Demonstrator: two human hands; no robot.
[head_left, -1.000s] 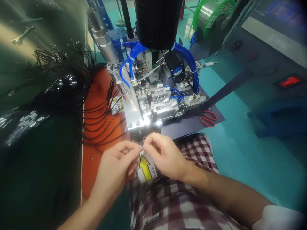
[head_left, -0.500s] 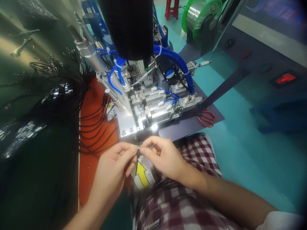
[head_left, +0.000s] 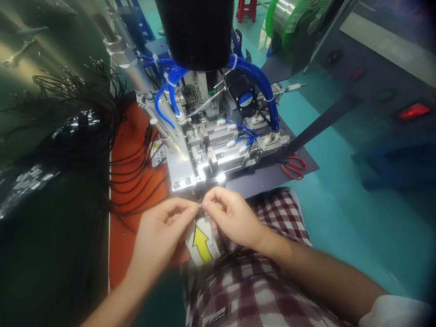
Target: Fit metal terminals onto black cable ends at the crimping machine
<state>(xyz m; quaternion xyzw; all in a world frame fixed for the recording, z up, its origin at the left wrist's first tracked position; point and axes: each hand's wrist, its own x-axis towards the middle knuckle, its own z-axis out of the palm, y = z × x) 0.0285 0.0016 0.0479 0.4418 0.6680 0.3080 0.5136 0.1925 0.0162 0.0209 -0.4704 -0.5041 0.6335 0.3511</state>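
Observation:
My left hand (head_left: 163, 231) and my right hand (head_left: 230, 218) meet fingertip to fingertip just in front of a small metal machine (head_left: 207, 145). Both pinch a tiny part (head_left: 199, 205), too small to name, between thumb and forefinger. Below the fingers sits a white label with a yellow arrow (head_left: 201, 245). The machine carries blue air hoses (head_left: 259, 86) and a bright lit spot at its front edge. A bundle of thin black cables (head_left: 98, 136) lies to the left, trailing over an orange mat (head_left: 136, 190).
Red-handled scissors (head_left: 293, 167) lie on a dark sheet right of the machine. A green-rimmed wire spool (head_left: 289, 18) stands at the back. A panel with a red lit switch (head_left: 410, 111) is at the far right. A black ribbed cylinder (head_left: 199, 32) hangs overhead. My checked clothing fills the foreground.
The view shifted slightly. Both hands stayed pinched together at the machine's front and edged a little up toward it.

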